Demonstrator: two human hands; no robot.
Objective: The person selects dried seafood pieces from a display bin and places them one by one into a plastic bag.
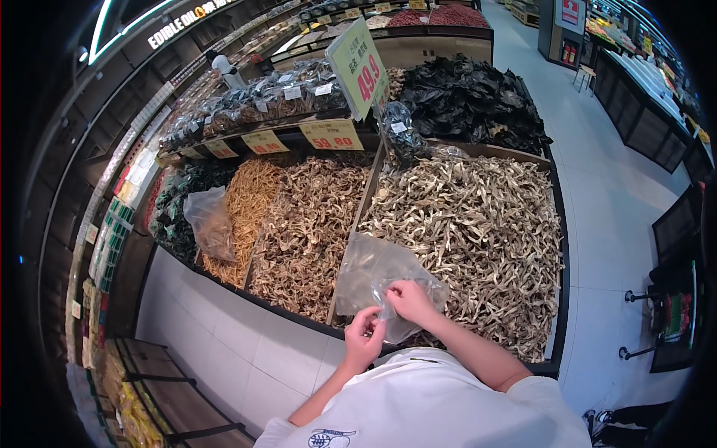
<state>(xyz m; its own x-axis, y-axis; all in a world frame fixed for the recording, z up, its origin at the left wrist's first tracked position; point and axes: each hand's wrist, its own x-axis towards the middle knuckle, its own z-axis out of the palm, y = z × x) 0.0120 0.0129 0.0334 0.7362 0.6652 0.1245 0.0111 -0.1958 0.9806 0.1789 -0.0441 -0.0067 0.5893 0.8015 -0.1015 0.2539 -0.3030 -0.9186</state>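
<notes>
Both hands pinch a clear plastic bag (358, 269) just in front of my body. My left hand (365, 336) grips its near edge, fingers curled. To the right and slightly farther off, my right hand (411, 302) has its fingertips closed on the film. The bag lies partly over a divider and over a wide bin of pale dried mushrooms (470, 224), which look like strips or stems. Left of the divider is a bin of browner dried mushrooms (313, 224). Whether anything is inside the bag is hard to tell.
Another plastic bag (212, 224) rests on orange-yellow dried strands (252, 196). Behind stand a price sign (358, 67), wrapped packages (269, 101) and a heap of black dried sheets (470, 101). A person (225, 70) is at the far left. The bin's dark rim (563, 252) runs along the right.
</notes>
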